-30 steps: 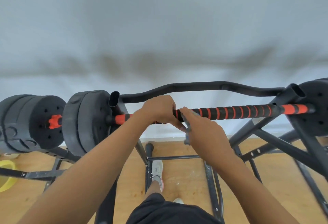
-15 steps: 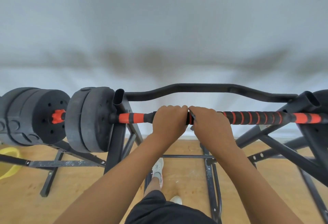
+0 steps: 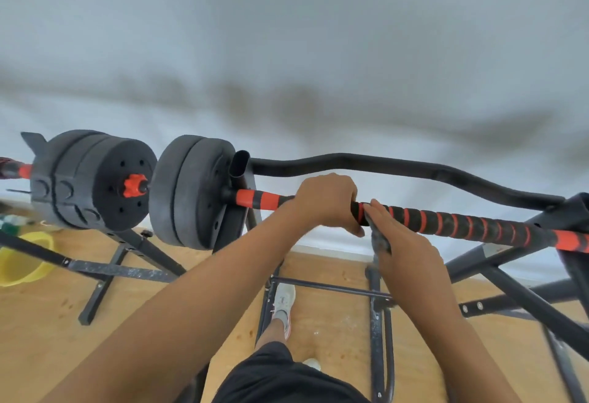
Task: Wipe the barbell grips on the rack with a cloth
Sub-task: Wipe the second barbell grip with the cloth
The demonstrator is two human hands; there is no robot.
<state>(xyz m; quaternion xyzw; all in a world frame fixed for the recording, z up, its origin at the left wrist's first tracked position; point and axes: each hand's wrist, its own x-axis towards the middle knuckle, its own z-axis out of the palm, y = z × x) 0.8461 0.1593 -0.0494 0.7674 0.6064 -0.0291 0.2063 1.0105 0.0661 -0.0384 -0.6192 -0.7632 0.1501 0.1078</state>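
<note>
Grey cloth, small and bunched, sits under the right hand; fingers lie nearly straight along it, tips pressing it against the near face of the barbell grip. No curl round the bar on this side that I can see. Left hand is directly beside it, wrapped over the top of the bar, fingers curled down the near side, clamped on the grip and steadying it.

Bar's long axis runs left to right across the view, dropping slightly toward the right. Most of the bare black foam grip with its orange spiral banding stretches rightward from the cloth to the solid orange sleeve by the right upright. Right hand is the nearer one to that stretch; judged next move is a slide of the cloth rightward along the axis.

Grip surface looks ribbed, matte, a little dusty toward the right end. Left of the hands, a short orange-banded section meets the black weight plates. Barbell rests on the black rack, with a curved rear bar behind. Wooden floor below.
</note>
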